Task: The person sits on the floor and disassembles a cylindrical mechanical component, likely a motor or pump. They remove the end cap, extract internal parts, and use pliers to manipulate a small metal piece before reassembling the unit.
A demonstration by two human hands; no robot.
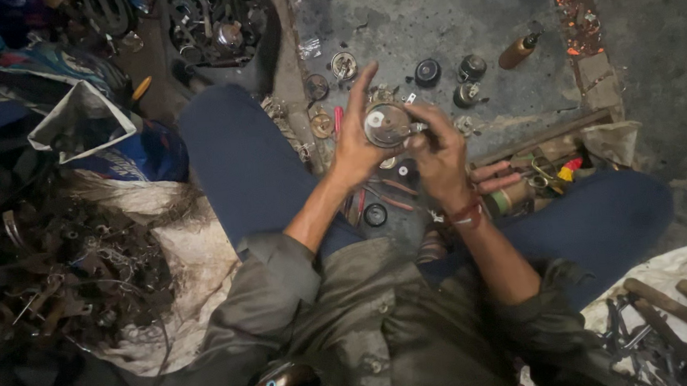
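Observation:
My left hand [353,140] cups a round metal part with a glassy face [385,124], thumb and fingers spread around its rim. My right hand [438,156] is closed against the right side of the same part, pinching a small piece or tool there; what it is I cannot make out. Both hands hover above my crossed legs in dark blue trousers [253,167]. A red thread band sits on my right wrist [467,212].
Several small round metal parts and caps [428,72] lie on the stained concrete floor [428,18], with a brown bottle [517,52] at the back. Scrap metal [67,277] is heaped on white sacks at left. Wooden-handled tools [674,307] lie at right.

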